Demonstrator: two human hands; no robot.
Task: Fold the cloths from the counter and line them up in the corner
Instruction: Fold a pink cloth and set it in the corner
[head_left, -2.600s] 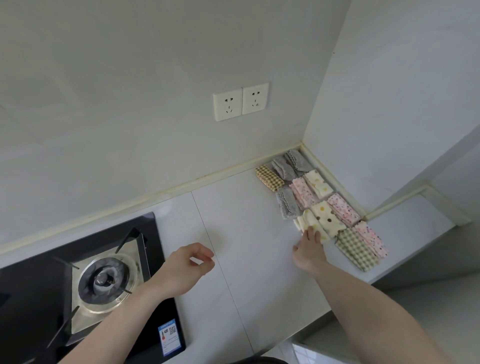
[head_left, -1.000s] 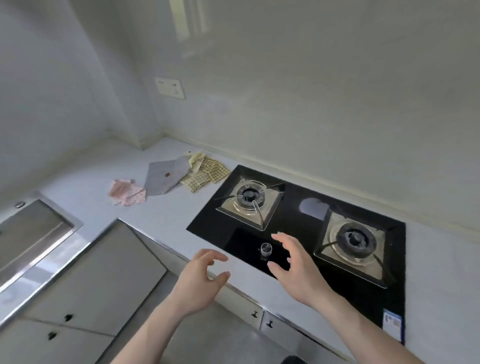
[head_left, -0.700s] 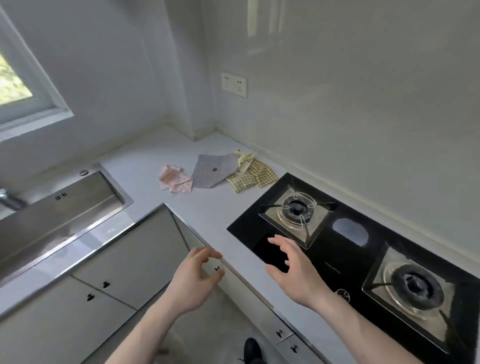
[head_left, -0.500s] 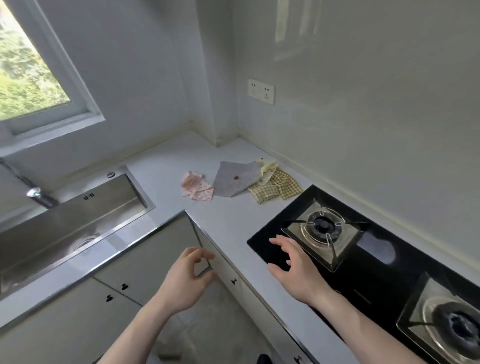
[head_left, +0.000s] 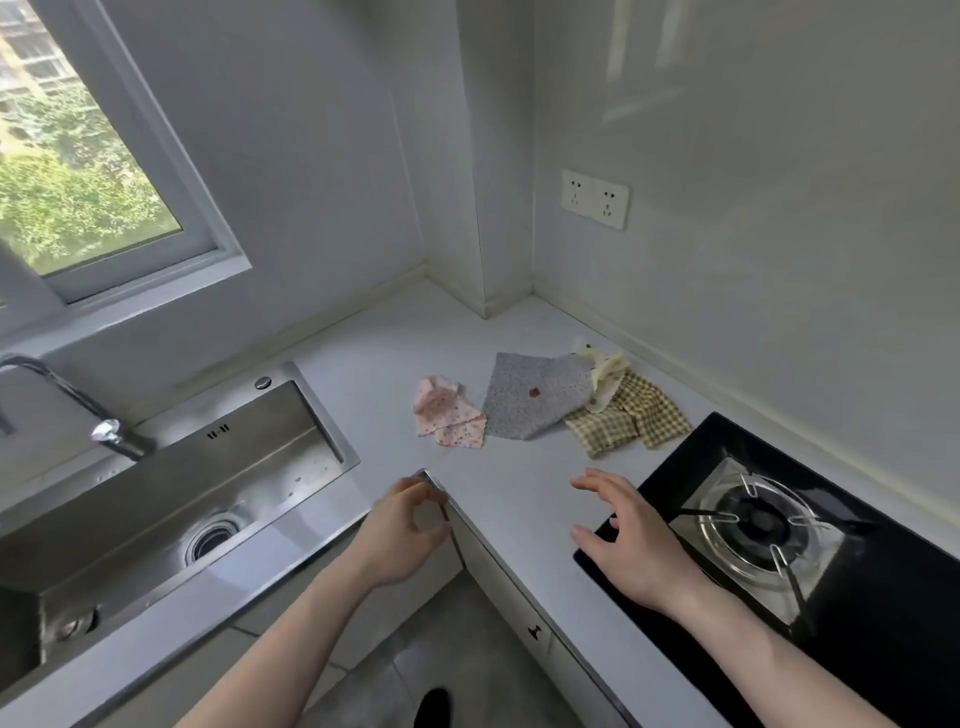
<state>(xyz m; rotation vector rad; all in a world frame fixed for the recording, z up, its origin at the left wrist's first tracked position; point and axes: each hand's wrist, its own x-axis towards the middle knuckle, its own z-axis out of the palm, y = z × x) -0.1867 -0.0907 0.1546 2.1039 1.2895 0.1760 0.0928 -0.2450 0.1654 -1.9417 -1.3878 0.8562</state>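
Observation:
Several unfolded cloths lie in a loose group on the white counter: a pink flowered cloth, a grey cloth with a small brown patch, a cream cloth and a yellow checked cloth. My left hand hovers at the counter's inner corner, fingers loosely curled, holding nothing. My right hand hovers over the counter beside the stove, fingers spread, holding nothing. Both hands are well short of the cloths.
A black gas stove with a burner fills the right. A steel sink with a tap lies to the left. Walls meet behind the cloths, with a double socket and a window.
My view swung left from the corner of folded cloths, past the stove, to the unfolded pile by the sink. Both hands came along holding nothing and moved closer to the cloths.

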